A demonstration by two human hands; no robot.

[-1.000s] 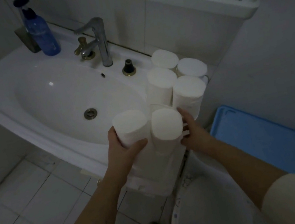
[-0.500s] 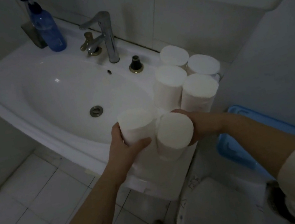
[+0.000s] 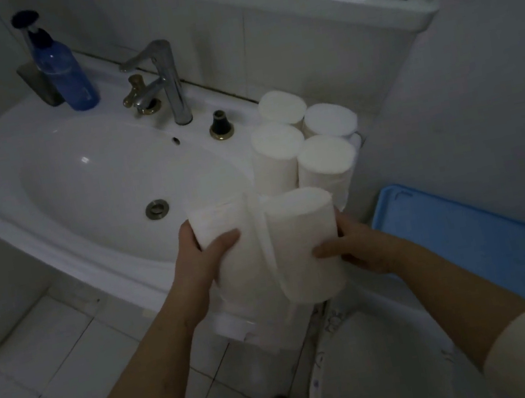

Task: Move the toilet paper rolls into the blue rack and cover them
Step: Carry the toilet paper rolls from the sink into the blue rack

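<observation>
A plastic-wrapped pack of white toilet paper rolls (image 3: 284,174) leans on the right end of the sink counter, several round roll ends facing up. My left hand (image 3: 202,261) grips the front left roll (image 3: 220,226) of the pack. Around the front right roll (image 3: 303,244) my right hand (image 3: 355,245) is closed from the side. The front rolls tilt toward me over the sink's edge. The blue rack (image 3: 462,241), with its flat blue lid on top, stands low at the right against the wall.
A white sink (image 3: 90,193) with a chrome tap (image 3: 171,78) fills the left. A blue pump bottle (image 3: 62,72) stands at its back left corner. A white toilet lid (image 3: 387,369) lies below my right arm. Tiled floor shows at lower left.
The two front rolls have tipped toward me, their round ends turning away from the camera. My right hand shifted from behind the right roll to its front side.
</observation>
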